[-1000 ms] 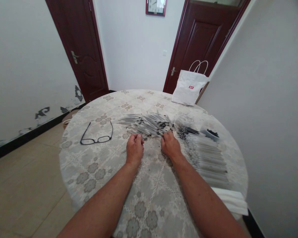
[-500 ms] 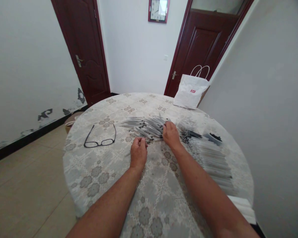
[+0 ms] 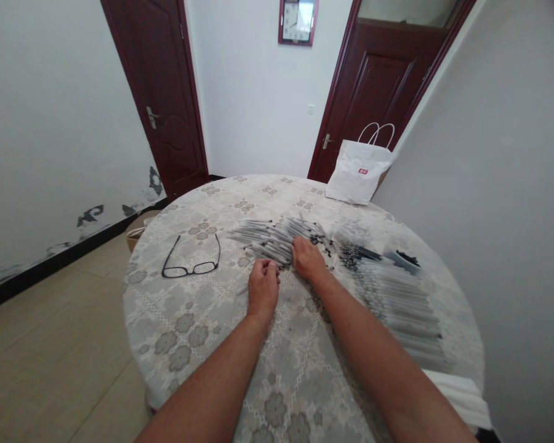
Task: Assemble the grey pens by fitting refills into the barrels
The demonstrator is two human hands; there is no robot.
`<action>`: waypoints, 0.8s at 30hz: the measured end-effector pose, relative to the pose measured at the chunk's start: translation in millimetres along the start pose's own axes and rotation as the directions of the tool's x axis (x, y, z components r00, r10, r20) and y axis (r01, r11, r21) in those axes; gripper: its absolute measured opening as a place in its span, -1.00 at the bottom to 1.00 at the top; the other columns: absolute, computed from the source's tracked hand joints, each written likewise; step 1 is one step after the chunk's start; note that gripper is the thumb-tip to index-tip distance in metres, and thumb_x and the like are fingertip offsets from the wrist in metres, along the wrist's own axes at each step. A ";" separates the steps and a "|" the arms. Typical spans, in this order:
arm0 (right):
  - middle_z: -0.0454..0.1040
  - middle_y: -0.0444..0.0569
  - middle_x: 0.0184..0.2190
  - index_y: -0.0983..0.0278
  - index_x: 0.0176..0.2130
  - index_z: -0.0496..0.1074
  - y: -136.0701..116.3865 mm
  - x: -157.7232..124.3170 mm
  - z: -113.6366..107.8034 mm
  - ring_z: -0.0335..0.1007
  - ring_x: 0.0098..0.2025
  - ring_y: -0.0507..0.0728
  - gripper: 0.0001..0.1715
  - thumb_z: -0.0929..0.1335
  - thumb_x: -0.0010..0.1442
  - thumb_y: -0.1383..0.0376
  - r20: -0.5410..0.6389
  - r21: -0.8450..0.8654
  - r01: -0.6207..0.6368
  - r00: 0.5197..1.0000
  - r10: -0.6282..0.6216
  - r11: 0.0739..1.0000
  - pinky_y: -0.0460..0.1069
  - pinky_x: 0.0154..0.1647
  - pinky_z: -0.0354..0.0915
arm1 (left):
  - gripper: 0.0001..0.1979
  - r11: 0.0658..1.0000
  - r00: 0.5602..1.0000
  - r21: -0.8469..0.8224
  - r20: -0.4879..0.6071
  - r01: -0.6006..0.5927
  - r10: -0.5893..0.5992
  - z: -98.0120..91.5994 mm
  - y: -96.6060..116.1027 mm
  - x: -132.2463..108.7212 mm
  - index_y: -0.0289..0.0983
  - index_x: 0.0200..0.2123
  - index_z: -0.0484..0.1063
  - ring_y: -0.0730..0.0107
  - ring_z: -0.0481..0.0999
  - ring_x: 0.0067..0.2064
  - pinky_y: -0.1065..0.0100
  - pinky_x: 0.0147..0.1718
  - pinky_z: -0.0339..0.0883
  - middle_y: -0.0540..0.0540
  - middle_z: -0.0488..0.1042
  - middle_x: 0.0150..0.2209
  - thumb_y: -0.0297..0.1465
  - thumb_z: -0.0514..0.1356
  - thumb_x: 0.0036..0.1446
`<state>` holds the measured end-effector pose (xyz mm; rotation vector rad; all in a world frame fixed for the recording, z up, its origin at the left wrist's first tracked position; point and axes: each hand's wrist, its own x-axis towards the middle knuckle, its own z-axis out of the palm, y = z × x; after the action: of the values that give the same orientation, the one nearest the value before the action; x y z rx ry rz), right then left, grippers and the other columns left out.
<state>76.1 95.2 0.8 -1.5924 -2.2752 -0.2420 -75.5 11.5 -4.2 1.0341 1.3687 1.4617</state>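
A loose pile of slim grey-white pens with black ends lies across the middle of the table. Just in front of it my left hand is closed, with a thin pen poking out past its left side. My right hand rests at the pile's right front edge, fingers curled together against the pens. What sits between those fingertips is hidden. To the right, clear tubes lie in a long row, with a cluster of black pieces at its far end.
Eyeglasses lie open at the left. A small bowl of black caps stands at the right, near clear plastic bags. A white paper bag stands at the back right. White stacked material lies at the right front edge.
My right hand has moved a little left and toward me, uncovering black-tipped pens behind it. My left hand stays closed in front of the pile. The view has shifted slightly.
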 end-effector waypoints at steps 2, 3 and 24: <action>0.49 0.18 0.02 0.33 0.06 0.36 -3.1 -8.4 1.1 0.35 0.10 0.24 -0.69 0.16 0.49 0.26 -0.021 0.018 -0.002 1.000 0.002 1.000 0.06 0.13 0.22 | -0.77 1.000 1.000 -0.018 -0.027 0.008 -0.008 0.6 2.3 -1.2 -0.22 -0.23 0.39 0.40 0.46 -0.50 0.40 -0.53 0.32 0.00 0.48 -0.46 -0.19 0.15 0.19; 0.47 0.20 0.06 0.33 0.09 0.35 -4.5 -12.4 2.0 0.33 0.14 0.24 -0.68 0.16 0.49 0.26 -0.039 0.029 -0.002 0.999 0.003 1.000 0.07 0.16 0.20 | -0.78 1.000 0.999 -0.025 -0.032 0.010 -0.010 0.7 3.5 -1.7 -0.23 -0.22 0.40 0.39 0.48 -0.48 0.40 -0.52 0.34 -0.01 0.49 -0.44 -0.20 0.15 0.18; 0.50 0.14 -0.15 0.29 -0.09 0.43 -18.5 -101.2 -40.7 0.38 -0.04 0.25 -0.70 0.16 0.44 0.30 -0.268 0.411 0.018 0.958 0.101 0.912 0.12 0.06 0.28 | -0.64 0.994 0.954 -0.109 0.299 0.028 0.006 3.4 10.2 -15.1 -0.31 -0.09 0.47 0.25 0.63 -0.31 0.33 -0.45 0.52 -0.15 0.59 -0.28 -0.20 0.33 0.12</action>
<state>97.3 -13.3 1.1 -1.2925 -1.9126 0.0223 -68.5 -2.2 6.0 1.1219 1.0628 1.2956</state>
